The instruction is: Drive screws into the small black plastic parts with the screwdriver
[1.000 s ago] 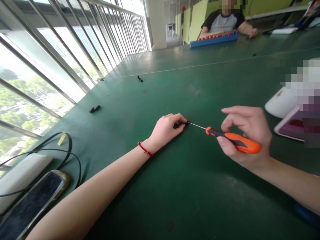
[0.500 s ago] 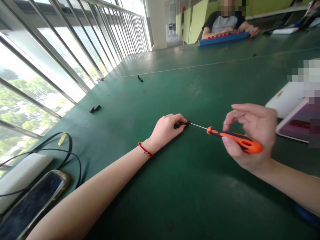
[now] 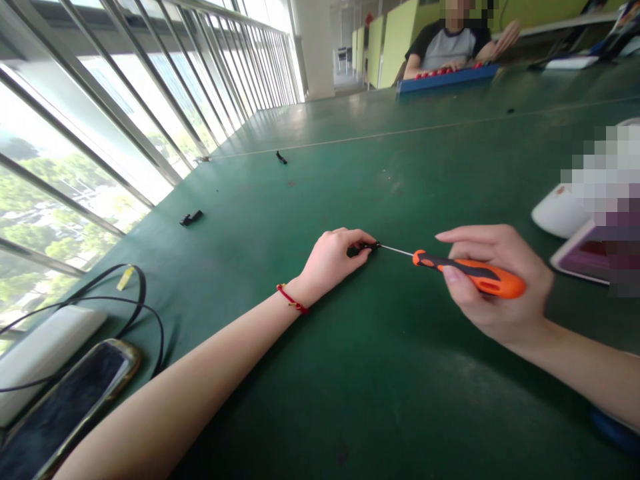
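Note:
With its fingers pinched, my left hand holds a small black part low over the green table; most of that part is hidden by the fingers. An orange and black screwdriver lies in my right hand, thumb on one side of the handle and fingers on the other, the index finger lifted off it. The thin metal shaft points left, and its tip meets the end of the black part.
Small black pieces lie on the table's left side. At lower left are a phone, a white block and a black cable. White and purple objects stand right. Opposite sits a person behind a blue tray.
My right hand's fingers have shifted around the screwdriver handle, the index finger stretching out further. My left hand stays still. The person opposite has raised a hand.

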Demonstrator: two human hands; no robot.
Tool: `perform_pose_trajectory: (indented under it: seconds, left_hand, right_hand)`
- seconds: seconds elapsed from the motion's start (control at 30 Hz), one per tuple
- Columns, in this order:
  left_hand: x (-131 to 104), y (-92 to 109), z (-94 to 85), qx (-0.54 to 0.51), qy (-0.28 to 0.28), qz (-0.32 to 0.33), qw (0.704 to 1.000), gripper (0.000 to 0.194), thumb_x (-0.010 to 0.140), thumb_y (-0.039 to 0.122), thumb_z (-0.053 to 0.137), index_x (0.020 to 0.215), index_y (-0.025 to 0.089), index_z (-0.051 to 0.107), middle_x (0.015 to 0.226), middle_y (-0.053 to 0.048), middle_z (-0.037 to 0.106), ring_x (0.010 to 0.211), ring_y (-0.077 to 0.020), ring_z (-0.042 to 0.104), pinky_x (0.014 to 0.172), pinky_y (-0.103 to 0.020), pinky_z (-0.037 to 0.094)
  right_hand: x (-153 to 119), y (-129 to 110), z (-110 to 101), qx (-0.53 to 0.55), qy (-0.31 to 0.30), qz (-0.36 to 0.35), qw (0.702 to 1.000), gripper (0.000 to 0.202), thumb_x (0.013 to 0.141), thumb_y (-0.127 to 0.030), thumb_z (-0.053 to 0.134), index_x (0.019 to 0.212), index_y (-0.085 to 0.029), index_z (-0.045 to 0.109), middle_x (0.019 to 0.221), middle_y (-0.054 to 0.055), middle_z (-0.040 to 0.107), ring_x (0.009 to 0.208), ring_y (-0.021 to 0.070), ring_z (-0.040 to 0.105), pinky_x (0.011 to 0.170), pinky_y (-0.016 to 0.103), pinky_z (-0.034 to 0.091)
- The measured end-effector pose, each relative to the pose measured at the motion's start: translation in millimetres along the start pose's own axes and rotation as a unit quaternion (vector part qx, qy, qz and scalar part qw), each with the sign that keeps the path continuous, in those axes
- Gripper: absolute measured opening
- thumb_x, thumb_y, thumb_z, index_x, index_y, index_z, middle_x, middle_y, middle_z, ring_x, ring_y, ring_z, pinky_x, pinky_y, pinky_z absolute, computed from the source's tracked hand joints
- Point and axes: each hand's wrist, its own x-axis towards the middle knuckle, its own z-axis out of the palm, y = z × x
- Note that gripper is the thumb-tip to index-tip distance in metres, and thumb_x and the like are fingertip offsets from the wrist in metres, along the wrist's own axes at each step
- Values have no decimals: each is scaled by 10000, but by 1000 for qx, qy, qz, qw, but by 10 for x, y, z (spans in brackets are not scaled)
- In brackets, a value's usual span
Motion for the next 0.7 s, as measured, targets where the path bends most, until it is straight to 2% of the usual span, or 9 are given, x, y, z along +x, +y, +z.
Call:
perform_pose_trajectory:
  seconds: [0.13,0.2,0.3,0.37,0.47,0.6,0.7]
  left_hand:
    - [-1,1,-1,-2,1,-9,1000,209,783,212,561,934,198,706,856,-19,702,783,-140,641,763,-247,521]
    - [-1,1,0,-3,-1,-9,1000,208,784,212,560,931,197,706,856,-19,702,783,-139,640,755,-245,522]
    - [0,-1,0,-5,-2,-6,1000,208,783,209,562,934,193,705,867,-22,703,790,-139,641,758,-246,523]
    - [-1,-1,-1,-6,-2,-5,1000,207,783,210,565,936,191,703,876,-24,703,796,-140,641,762,-247,524]
    - [-2,1,0,-4,-3,-6,1000,207,784,209,562,935,190,701,875,-23,703,796,-139,641,766,-250,524]
    - [-2,6,0,1,-2,-8,1000,214,781,199,556,936,189,703,867,-23,701,789,-141,638,762,-255,523]
    - [-2,7,-1,4,-3,-6,1000,213,782,204,557,937,193,703,870,-24,701,790,-143,637,750,-252,523]
  right_hand:
    - [33,62,27,47,56,-14,997,487,667,-148,649,1135,-250,558,885,58,536,691,198,563,574,357,488]
    - [45,57,16,46,30,-3,998,494,674,-167,644,1148,-251,534,803,32,530,636,184,539,540,348,469]
    - [44,2,-17,-25,-16,2,1000,269,744,-202,603,1005,-264,585,578,-31,522,499,150,488,509,334,426]
    - [33,-28,-29,-60,-26,4,998,164,775,-199,583,920,-272,604,518,-43,529,471,144,481,518,336,419]
    - [16,-6,-10,-28,-9,8,1000,264,757,-168,603,1000,-271,601,615,-20,568,511,149,510,501,325,425]
    - [25,82,28,36,60,-26,997,461,666,-157,662,1109,-249,572,882,48,536,706,185,549,587,344,472]
    - [48,70,15,26,37,-24,999,521,643,-189,668,1144,-255,541,803,21,504,650,168,507,544,334,441]
